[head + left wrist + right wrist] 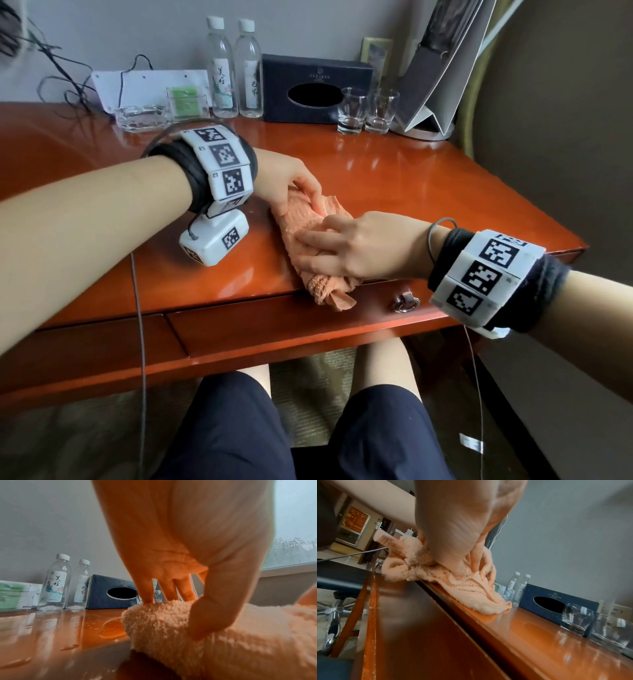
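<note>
Right hand (356, 246), low and right of centre in the head view, lies over the near end of a peach towel (308, 228). Its bent fingers (485, 566) dig into the folds and grasp them, while the heel of the palm bears down at the front edge of the desk (428, 178). Left hand (287, 181), just above and to the left, grasps the far end of the towel: in the left wrist view its fingers (145, 588) stand on the far side of a thick fold and the thumb presses the near side.

So the towel lies bunched lengthwise between both hands at the middle of the head view. It rests on the desk's front edge, with its lowest corner hanging over the edge above a drawer (291, 325). A metal ring pull (406, 303) sits on the drawer front, right of that corner. On the glossy wood just left of the towel, the left wrist view shows a wet patch (113, 628).

Along the wall at the top of the head view stand a glass ashtray (144, 118), two water bottles (222, 72), a dark tissue box (315, 89) and two empty glasses (352, 109)
</note>
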Motion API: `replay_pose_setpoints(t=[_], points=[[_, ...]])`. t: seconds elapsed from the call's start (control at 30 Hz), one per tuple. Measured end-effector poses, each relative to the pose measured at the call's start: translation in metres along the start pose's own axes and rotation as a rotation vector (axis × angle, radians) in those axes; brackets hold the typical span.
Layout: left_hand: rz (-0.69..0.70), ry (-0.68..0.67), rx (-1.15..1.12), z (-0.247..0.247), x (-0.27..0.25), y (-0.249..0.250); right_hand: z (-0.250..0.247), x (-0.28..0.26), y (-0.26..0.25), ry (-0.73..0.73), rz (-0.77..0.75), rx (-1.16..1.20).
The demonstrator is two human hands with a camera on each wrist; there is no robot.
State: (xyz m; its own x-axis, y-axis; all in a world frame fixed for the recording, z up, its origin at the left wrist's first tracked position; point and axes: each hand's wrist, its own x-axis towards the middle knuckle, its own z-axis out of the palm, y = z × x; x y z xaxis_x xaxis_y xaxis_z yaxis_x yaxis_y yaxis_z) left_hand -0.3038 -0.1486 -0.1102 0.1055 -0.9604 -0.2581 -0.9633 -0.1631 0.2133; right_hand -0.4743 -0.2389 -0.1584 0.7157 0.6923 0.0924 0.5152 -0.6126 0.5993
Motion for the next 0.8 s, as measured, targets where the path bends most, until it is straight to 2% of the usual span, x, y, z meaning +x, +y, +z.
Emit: replay_pose_setpoints(t=[0.8], points=[[-0.057,0.027,-0.024,0.008,-0.040,-0.051,0.009,0.066,0.003,0.021,-0.091,0.027]])
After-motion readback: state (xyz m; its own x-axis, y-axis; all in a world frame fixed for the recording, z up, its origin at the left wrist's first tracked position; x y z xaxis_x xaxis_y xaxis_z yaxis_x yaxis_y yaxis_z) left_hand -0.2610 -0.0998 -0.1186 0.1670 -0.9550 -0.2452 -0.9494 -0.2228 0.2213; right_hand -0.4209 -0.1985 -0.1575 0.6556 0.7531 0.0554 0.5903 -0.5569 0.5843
